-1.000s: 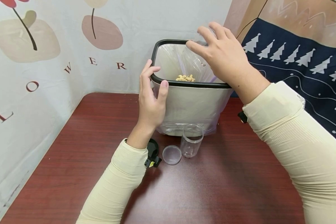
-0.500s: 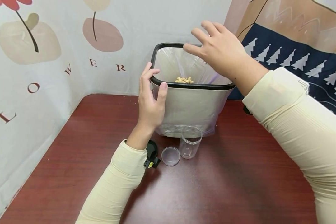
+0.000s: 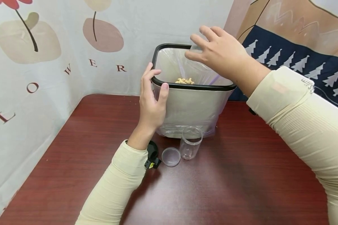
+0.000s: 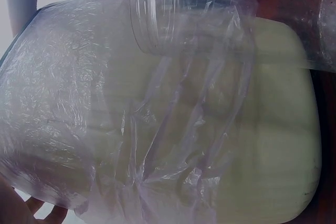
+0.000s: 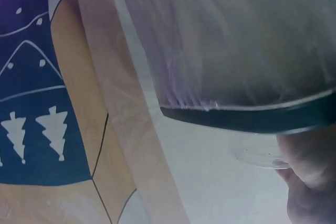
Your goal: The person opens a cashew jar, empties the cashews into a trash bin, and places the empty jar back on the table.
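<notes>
Our left hand [image 3: 151, 103] grips the near-left corner of the beige square bin w/ black rim [image 3: 191, 106]: fingers curled over the rim, thumb pressed on the outer wall. The bin stands on the dark red wooden table [image 3: 101, 131], lined w/ a clear plastic bag [image 3: 174, 62] folded over its sides; the left wrist view shows that film wrinkled against the wall [image 4: 157, 129]. A few pale cashew-like nuts [image 3: 185, 81] lie at the bottom, below and between both hands.

Our right hand [image 3: 219, 53] hovers over the bin's far-right rim, fingers spread, pinching a small clear piece of plastic [image 3: 196, 48]. What exactly it is, we can't tell.

Just right of our left wrist, in front of the bin: a clear plastic jar [image 3: 190, 142], upright and open, and its clear round lid [image 3: 171, 156] flat beside it, touching or nearly so.
</notes>
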The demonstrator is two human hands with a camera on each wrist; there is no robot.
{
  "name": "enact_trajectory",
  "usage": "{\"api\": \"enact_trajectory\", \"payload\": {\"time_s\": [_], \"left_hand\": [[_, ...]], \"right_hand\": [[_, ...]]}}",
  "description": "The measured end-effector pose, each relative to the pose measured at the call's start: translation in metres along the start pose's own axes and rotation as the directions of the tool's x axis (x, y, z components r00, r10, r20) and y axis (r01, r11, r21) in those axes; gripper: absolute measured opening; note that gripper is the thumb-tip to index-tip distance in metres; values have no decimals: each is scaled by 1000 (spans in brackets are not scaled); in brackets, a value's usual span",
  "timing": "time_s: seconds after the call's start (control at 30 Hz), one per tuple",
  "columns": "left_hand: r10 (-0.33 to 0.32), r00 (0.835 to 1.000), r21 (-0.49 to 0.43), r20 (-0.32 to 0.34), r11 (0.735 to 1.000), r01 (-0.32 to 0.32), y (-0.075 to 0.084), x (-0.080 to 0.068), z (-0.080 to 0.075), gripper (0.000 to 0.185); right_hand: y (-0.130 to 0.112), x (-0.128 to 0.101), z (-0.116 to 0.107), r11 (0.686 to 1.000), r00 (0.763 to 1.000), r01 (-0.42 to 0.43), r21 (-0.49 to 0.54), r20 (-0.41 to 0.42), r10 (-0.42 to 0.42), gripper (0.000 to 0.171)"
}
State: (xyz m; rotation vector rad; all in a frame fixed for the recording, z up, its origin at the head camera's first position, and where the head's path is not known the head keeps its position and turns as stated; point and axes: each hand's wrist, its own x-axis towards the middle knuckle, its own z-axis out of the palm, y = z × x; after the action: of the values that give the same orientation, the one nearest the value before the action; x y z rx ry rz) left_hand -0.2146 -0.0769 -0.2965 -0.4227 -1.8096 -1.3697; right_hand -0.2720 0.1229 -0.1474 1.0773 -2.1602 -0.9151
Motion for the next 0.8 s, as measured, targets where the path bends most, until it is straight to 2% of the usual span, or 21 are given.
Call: {"api": "enact_trajectory", "payload": {"time_s": [0.17,0.4,0.5,0.63,0.8], "left_hand": [[7,1000,6,-3,1000,-7,-1,0,0,45],[13,1000,12,-11,1000,-13,-2,0,-1,45],[15,1000,13,-14,1000,-15,-2,1,-1,46],[10,1000,19,-9,1000,-10,-2,1,-2,46],[4,1000,25,-9,1000,-4,-1,1,-3,46]], "right_hand": [[2,0,-2,1000,1000,-4,-25,14,4,72],[6,-8,-2,1000,1000,-8,-3,-22,8,63],[9,-13,-3,1000,1000,-14,-2,-4,14,72],[14,-22,-4,999,998,-32,-16,61,33,82],[14,-25,-1,1000,997,-20,-19,70,21,81]]}}
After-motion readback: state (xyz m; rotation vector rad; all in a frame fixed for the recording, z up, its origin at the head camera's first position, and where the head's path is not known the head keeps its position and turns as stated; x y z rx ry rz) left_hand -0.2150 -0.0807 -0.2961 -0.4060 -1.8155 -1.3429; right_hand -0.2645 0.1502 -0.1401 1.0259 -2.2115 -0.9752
